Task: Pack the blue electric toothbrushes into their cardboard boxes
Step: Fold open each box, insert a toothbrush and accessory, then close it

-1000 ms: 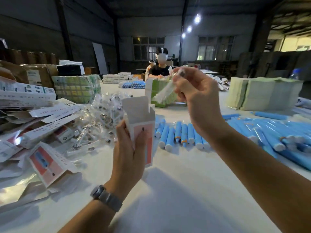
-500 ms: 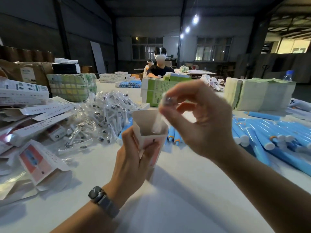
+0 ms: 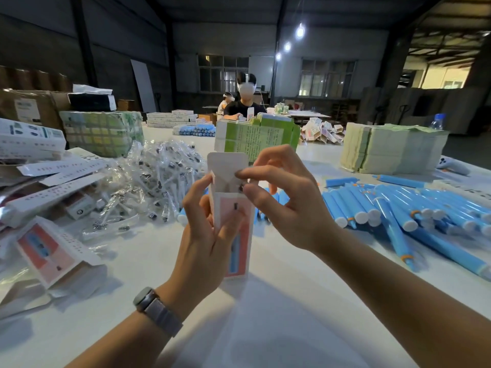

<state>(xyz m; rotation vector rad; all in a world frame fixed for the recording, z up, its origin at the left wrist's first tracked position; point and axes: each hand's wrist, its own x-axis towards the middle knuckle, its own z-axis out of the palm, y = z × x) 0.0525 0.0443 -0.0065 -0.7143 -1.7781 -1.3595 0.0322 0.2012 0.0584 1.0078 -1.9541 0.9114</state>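
My left hand [image 3: 202, 235] grips a pink-and-white cardboard box [image 3: 240, 251] and holds it upright above the white table, its top flap open. My right hand [image 3: 287, 208] is at the box mouth, where thumb and forefinger pinch the top end of a clear-wrapped brush head [image 3: 241, 186]. Most of that brush head is down inside the box. Many blue electric toothbrushes [image 3: 398, 211] lie heaped on the table to the right, and a few more show behind my hands.
A heap of clear-wrapped brush heads [image 3: 159, 181] lies at back left, with flat and folded boxes [image 3: 47, 251] at the left edge. Green leaflet stacks [image 3: 255, 139] and a paper stack [image 3: 393, 147] stand behind. A person [image 3: 245, 102] sits across the table.
My right hand has come down from head height and lowered the wrapped brush head into the open box. My left hand has kept hold of the box and brought it upright.
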